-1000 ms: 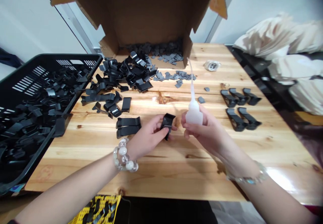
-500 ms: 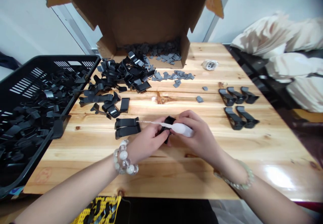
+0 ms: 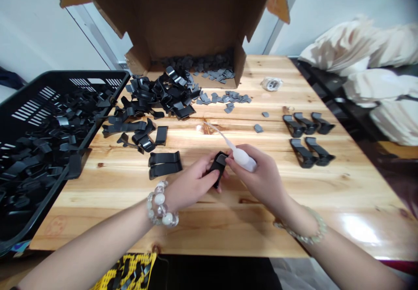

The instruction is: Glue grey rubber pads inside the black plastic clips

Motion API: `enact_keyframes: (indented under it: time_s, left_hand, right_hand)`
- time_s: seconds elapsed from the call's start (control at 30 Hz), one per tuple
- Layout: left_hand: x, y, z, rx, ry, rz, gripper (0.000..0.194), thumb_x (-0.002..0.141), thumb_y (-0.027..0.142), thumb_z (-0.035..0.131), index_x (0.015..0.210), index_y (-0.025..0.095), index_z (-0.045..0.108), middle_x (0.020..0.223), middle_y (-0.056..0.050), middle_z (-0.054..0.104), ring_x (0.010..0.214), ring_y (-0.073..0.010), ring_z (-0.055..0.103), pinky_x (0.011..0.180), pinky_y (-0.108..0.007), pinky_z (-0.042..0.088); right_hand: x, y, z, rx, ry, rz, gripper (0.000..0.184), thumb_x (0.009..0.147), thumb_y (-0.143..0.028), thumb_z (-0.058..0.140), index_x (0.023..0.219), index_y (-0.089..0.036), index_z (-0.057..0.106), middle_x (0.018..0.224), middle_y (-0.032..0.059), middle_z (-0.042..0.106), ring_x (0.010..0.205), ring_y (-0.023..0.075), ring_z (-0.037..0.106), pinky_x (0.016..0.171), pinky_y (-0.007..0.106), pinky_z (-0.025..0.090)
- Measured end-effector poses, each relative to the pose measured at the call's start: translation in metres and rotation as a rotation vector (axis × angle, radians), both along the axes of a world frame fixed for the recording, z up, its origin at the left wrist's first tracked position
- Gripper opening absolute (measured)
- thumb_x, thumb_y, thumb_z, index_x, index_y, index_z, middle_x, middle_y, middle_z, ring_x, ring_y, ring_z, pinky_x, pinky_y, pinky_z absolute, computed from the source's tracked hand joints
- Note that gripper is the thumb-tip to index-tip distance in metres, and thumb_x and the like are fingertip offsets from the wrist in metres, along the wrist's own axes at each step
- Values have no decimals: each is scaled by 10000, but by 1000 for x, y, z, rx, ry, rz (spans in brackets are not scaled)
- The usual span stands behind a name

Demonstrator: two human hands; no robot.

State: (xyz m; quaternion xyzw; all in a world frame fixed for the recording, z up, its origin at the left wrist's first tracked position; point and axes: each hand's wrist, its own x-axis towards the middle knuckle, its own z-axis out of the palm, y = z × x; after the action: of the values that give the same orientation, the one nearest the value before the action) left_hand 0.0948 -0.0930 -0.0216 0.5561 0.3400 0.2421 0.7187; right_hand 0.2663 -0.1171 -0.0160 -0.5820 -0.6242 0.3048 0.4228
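My left hand (image 3: 192, 181) is closed around a black curved clip (image 3: 217, 167), its thumb pressed on the face. A small grey pad (image 3: 222, 158) lies at the clip's upper end, with my right fingertips touching there. In my right hand (image 3: 256, 166) sits a white squeeze bottle (image 3: 243, 159), its long thin nozzle pointing up and left. Two black clips (image 3: 165, 164) rest side by side left of my hands. Several finished-looking clips (image 3: 307, 137) stand in two rows on the right.
A black crate (image 3: 65, 150) full of clips stands at the left. Behind, an open cardboard box (image 3: 196, 15) holds grey pads, with a heap of clips (image 3: 160, 94) before it. Loose pads (image 3: 228, 98) and a clear tape roll (image 3: 271, 83) lie on the wooden table (image 3: 130, 220).
The bottle's nozzle has swung from pointing left to pointing up and left, away from the clip. The grey pad on the clip now shows, and my right fingertips touch it.
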Motion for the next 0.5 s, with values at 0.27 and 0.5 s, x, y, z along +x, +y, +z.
enact_keyframes:
  time_s: [0.27, 0.5]
  left_hand:
    - [1, -1, 1, 48, 29, -1, 282, 899, 184, 444, 1176, 144, 478, 757, 1, 594, 660, -124, 592, 727, -268, 478]
    - [2, -3, 2, 94, 49, -5, 201, 908, 183, 431, 1104, 168, 470, 780, 0, 580, 710, -129, 587, 746, -272, 476]
  right_hand:
    - [0, 0, 0, 53, -79, 7, 104, 736, -106, 617, 809, -180, 607, 785, 0, 634, 725, 133, 569, 655, 243, 425]
    - [-2, 1, -4, 142, -112, 18, 135, 739, -84, 614, 818, -189, 583, 817, 4, 634, 758, 133, 575, 679, 239, 438]
